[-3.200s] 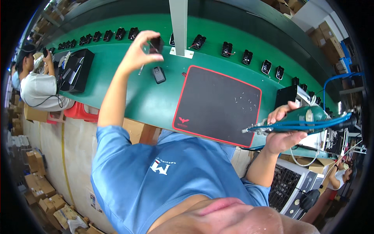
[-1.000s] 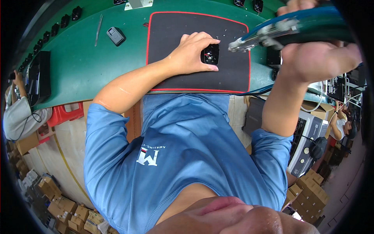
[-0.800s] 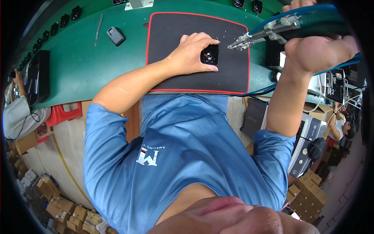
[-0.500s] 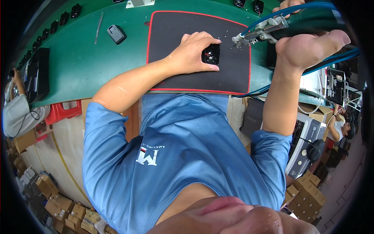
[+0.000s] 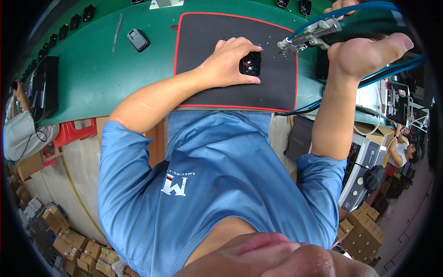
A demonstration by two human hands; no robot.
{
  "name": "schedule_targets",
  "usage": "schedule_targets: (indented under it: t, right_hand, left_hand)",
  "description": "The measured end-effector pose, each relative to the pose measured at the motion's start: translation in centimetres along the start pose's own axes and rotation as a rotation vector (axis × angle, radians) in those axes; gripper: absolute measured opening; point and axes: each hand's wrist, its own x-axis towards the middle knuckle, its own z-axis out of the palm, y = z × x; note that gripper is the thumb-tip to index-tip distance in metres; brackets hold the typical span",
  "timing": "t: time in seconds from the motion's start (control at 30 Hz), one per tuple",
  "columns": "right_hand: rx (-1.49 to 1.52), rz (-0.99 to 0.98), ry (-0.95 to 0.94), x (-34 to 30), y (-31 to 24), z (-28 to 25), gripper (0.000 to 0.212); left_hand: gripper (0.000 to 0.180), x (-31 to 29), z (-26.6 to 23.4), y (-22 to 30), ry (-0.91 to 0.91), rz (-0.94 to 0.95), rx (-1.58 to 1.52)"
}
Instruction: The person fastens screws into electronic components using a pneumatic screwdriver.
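Note:
My left hand (image 5: 225,63) rests on a dark mat (image 5: 207,34) with red edging, its thumb and fingers curled around a small black plastic housing (image 5: 252,66). Inside that open housing, thin red and white wires show. My right hand (image 5: 355,57) is wrapped around an air-hose screwdriver (image 5: 316,34) with a dark body, metal nose and blue hoses. The nose points left, raised over the mat's right edge and apart from the housing. Tiny screws (image 5: 280,57) lie scattered on the mat, near the nose. The grip's far side is partly hidden.
A grey and black handheld device (image 5: 138,40) and metal tweezers (image 5: 117,32) lie on the green table (image 5: 87,87). Several black housings (image 5: 76,21) line its far left edge. Blue hoses (image 5: 392,71) run past my right wrist. Co-workers sit at both sides.
My right hand and the screwdriver have shifted slightly right, so its nose is a little farther from the housing. My left hand and the housing have barely moved.

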Motion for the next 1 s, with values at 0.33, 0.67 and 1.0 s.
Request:
schedule_targets:
  t: [0.33,0.67,1.0]
  right_hand:
    - [0.008,-0.065,-0.005,1.1,-0.3,-0.5,0.074]
    - [0.09,-0.1,-0.03,-0.8,1.3,-0.6,0.056]
    - [0.092,0.124,-0.099,-0.7,-0.2,-0.3,0.065]
  left_hand:
    - [0.075,0.1,-0.1,0.0,-0.016,-0.011,0.005]
    - [0.076,0.3,0.0,0.1,-0.007,0.011,-0.012]
    - [0.074,0.1,-0.3,0.2,-0.024,-0.026,0.005]
